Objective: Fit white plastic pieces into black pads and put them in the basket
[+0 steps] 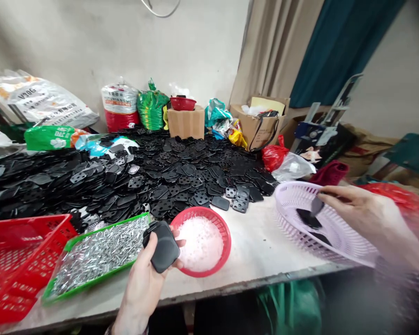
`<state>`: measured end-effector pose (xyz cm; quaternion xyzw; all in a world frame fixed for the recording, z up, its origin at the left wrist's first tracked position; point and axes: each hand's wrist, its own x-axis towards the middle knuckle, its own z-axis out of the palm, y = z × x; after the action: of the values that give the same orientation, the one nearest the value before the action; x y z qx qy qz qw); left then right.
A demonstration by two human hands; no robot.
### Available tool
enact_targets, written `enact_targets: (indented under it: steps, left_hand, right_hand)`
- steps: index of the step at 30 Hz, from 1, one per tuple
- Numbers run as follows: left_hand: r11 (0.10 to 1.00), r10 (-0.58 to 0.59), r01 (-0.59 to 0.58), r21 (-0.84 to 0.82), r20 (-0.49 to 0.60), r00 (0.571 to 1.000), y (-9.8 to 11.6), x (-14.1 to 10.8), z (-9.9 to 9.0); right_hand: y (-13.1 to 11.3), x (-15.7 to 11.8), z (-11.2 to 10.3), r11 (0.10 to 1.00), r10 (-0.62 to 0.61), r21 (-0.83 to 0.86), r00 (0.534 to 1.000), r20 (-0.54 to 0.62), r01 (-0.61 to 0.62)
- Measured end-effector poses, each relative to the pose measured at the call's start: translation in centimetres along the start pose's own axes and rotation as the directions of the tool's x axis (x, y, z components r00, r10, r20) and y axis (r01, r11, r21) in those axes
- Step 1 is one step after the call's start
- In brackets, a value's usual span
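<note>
1. Currently, we work with both bare hands at a pale-topped desk (258,246), a broad heap of flat black plastic pieces (195,163) spread across its far side.
2. Our left grip (148,270) is closed on a rounded black plastic plate (164,246), held above the desk between a shallow green tray (91,284) of silvery metal pins (104,251) and a round red plastic basket (226,242) of small whitish bits (199,237). A further dark edge shows behind the plate; we cannot tell how many pieces are in the hand.
3. At right, our right grip (356,204) pinches a thin dark piece (317,204) between thumb and fingers, over the open lilac slatted plastic basket (287,221). Black pieces (309,217) lie inside, below the fingertips; motion blur softens the hand.
4. The step in hand, as we judge it, is a handover of that thin piece at the lilac basket, whether setting down or lifting out; a single frame does not settle which.
5. From here, a set-down would call for us to lower the piece inside the rim before parting thumb and fingers; a lift would call for a firm pinch and clearance above the slatted wall. Either way, the left grip needs only to keep its plate steady.
</note>
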<state>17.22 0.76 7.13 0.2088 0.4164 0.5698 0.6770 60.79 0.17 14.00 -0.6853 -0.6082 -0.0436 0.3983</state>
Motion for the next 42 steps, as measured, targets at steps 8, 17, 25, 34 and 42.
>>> enact_targets:
  steps: [8,17,25,34,42]
  left_hand:
    - [0.987,0.039,-0.034,0.156,-0.031,0.999,-1.6,0.2,0.6]
    - [0.992,0.079,-0.084,0.093,0.053,0.995,-1.3,0.4,0.1]
    - [0.980,0.138,-0.139,0.146,0.016,0.990,-1.9,0.9,-0.1]
    - [0.983,0.100,-0.110,0.148,0.076,0.992,-2.6,0.7,0.7]
    - [0.985,0.068,-0.084,0.149,0.108,0.992,-2.8,0.1,1.9]
  right_hand:
    - [-9.9,-4.3,9.9,0.938,-0.301,0.306,0.825,0.479,0.164]
    - [-16.8,-7.1,20.3,0.835,-0.328,0.025,0.461,0.825,0.550]
    - [-15.6,-5.8,19.4,0.909,-0.345,0.128,0.541,0.767,0.397]
    - [-16.4,-4.7,18.6,0.613,-0.186,0.691,0.780,0.598,-0.383]
    - [-18.8,-6.2,17.8,0.321,-0.153,0.811,0.819,0.554,-0.489]
